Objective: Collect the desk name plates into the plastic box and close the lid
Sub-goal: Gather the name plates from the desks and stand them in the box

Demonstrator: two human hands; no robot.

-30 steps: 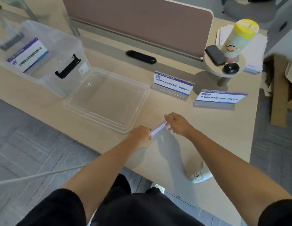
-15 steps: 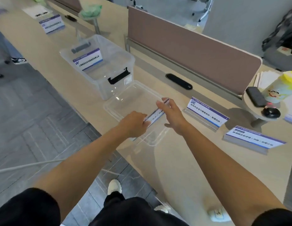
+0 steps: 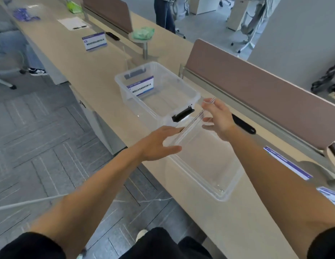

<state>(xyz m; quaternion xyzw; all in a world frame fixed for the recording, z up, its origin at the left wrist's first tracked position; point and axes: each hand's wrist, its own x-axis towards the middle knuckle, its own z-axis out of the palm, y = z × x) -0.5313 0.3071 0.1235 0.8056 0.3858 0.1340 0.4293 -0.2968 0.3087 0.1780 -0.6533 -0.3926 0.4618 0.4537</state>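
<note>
Name plate [image 3: 191,124], clear and tilted, is hovering over the lid [image 3: 229,191], just beside the plastic box [image 3: 197,95]. The right hand [image 3: 218,116] is pinching its far end; the left hand [image 3: 159,144], stretched flat, is touching its near end.

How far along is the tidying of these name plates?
Done: one name plate stands in the plastic box. In hand: a clear plate held between the left hand and right hand, beside the box. Left: a far plate, a right-side plate, an edge plate; the lid lies on the desk.
</note>
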